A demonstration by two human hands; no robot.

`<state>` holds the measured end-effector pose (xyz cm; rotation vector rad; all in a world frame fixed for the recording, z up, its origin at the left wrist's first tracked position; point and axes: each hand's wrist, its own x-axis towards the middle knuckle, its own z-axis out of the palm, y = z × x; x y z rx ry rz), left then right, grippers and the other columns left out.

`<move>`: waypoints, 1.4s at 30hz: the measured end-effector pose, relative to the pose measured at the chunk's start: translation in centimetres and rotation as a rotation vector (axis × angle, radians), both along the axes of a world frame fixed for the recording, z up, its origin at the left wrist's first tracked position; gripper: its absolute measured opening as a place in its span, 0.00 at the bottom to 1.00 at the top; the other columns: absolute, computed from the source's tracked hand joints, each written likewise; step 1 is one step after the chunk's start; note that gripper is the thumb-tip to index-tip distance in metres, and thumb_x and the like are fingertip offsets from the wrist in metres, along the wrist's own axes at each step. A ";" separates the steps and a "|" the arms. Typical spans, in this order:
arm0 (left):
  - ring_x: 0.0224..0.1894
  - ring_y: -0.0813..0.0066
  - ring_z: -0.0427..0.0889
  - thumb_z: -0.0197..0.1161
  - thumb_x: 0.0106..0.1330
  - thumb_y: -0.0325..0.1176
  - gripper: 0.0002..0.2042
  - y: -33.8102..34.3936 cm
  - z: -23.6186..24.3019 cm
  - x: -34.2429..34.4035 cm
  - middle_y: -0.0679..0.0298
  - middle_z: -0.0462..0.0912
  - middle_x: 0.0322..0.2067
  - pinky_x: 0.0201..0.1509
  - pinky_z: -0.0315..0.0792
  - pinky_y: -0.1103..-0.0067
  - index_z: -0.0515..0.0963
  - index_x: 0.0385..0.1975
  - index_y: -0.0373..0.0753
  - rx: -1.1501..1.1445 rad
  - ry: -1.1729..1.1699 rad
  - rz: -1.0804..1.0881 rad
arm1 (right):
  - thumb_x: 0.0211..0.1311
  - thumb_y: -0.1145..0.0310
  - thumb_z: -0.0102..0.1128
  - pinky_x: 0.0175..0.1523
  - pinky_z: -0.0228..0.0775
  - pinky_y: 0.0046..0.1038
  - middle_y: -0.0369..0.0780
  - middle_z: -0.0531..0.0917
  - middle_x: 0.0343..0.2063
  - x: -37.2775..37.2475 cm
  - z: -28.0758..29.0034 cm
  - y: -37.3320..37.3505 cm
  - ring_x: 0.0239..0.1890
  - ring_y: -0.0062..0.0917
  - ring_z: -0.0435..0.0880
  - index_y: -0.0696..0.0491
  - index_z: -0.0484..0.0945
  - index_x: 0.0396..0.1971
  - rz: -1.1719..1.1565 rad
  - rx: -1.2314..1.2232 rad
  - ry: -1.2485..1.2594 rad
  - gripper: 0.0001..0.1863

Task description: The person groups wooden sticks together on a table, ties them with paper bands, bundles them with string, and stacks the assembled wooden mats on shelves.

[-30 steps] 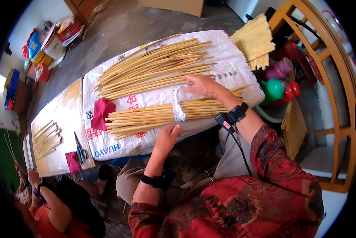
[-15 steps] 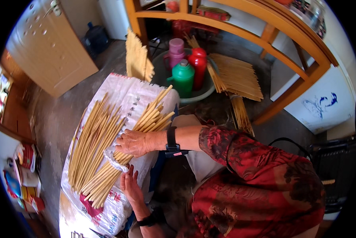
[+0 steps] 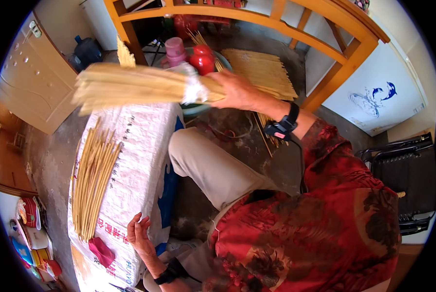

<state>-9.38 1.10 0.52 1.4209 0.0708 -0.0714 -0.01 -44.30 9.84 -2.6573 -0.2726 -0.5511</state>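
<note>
My right hand (image 3: 235, 90) is closed around one end of a bundle of thin wooden sticks (image 3: 130, 85), lifted above the far end of the sack-covered table and blurred by motion. A white plastic wrap (image 3: 192, 86) circles the bundle close to my fingers. My left hand (image 3: 139, 236) hovers by the table's right edge, fingers loosely bent and apart, with nothing in it. A second pile of loose sticks (image 3: 94, 182) lies on the white woven sack (image 3: 135, 160). Beside its lower end is a dark red cloth-like piece (image 3: 101, 251).
A basin (image 3: 191, 111) with a pink flask (image 3: 175, 51) and a red flask (image 3: 203, 59) stands beyond, partly hidden by the bundle. Flat woven stick mats (image 3: 259, 68) lie right of it under a wooden frame (image 3: 320, 46). A black folding chair (image 3: 405, 175) is at right.
My right hand has lifted the wrapped bundle off the sack and swung it up and away, toward the basin. My left hand has come off the bundle and drawn back. The view has shifted.
</note>
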 end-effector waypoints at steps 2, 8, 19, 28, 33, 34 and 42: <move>0.38 0.70 0.79 0.49 0.64 0.31 0.11 -0.1 -0.1 -0.5 0.55 0.76 0.42 0.41 0.74 0.80 0.72 0.42 0.31 0.083 0.038 0.023 | 0.36 0.57 0.68 0.44 0.67 0.33 0.47 0.73 0.41 -3.2 -3.6 -4.8 0.43 0.37 0.74 0.56 0.67 0.48 -0.143 0.071 0.066 0.35; 0.38 0.71 0.79 0.48 0.66 0.32 0.11 -0.4 -1.5 -0.7 0.57 0.76 0.41 0.40 0.73 0.82 0.72 0.42 0.33 0.249 0.160 -0.028 | 0.37 0.59 0.68 0.43 0.66 0.32 0.48 0.77 0.35 -14.2 -13.3 -13.5 0.37 0.35 0.77 0.60 0.70 0.42 -0.435 0.451 0.263 0.31; 0.35 0.74 0.79 0.49 0.65 0.31 0.10 -1.7 -4.0 -1.1 0.61 0.77 0.37 0.36 0.72 0.83 0.73 0.39 0.34 0.493 0.244 -0.184 | 0.38 0.54 0.65 0.51 0.61 0.36 0.50 0.70 0.44 -29.2 -22.3 -12.9 0.47 0.42 0.69 0.56 0.65 0.51 -0.636 0.487 0.679 0.38; 0.31 0.76 0.80 0.49 0.64 0.29 0.09 -2.1 -3.9 -1.7 0.61 0.78 0.31 0.32 0.72 0.84 0.74 0.36 0.31 0.565 0.275 -0.158 | 0.43 0.51 0.64 0.52 0.61 0.36 0.52 0.70 0.46 -26.1 -25.9 -12.3 0.48 0.43 0.69 0.61 0.63 0.52 -0.537 0.505 0.964 0.39; 0.31 0.76 0.80 0.50 0.63 0.28 0.08 -1.5 -3.8 -3.4 0.61 0.79 0.29 0.31 0.72 0.84 0.75 0.35 0.31 0.653 0.294 -0.167 | 0.46 0.48 0.62 0.48 0.64 0.37 0.56 0.70 0.46 -18.0 -26.0 -11.4 0.46 0.43 0.72 0.67 0.61 0.51 -0.624 0.704 0.911 0.42; 0.31 0.76 0.79 0.51 0.63 0.28 0.08 -1.3 -4.1 -3.8 0.61 0.79 0.28 0.31 0.71 0.85 0.75 0.35 0.32 0.637 0.316 -0.157 | 0.46 0.48 0.62 0.48 0.64 0.37 0.56 0.70 0.46 -16.8 -27.3 -11.7 0.46 0.43 0.72 0.67 0.61 0.51 -0.615 0.701 0.913 0.42; 0.27 0.80 0.76 0.53 0.60 0.29 0.09 -2.6 -2.9 -5.8 0.62 0.79 0.25 0.30 0.68 0.86 0.75 0.35 0.32 0.703 0.409 -0.135 | 0.46 0.49 0.63 0.37 0.68 0.39 0.54 0.75 0.35 -8.3 -32.2 -12.2 0.37 0.41 0.76 0.70 0.66 0.42 -0.739 0.649 0.681 0.37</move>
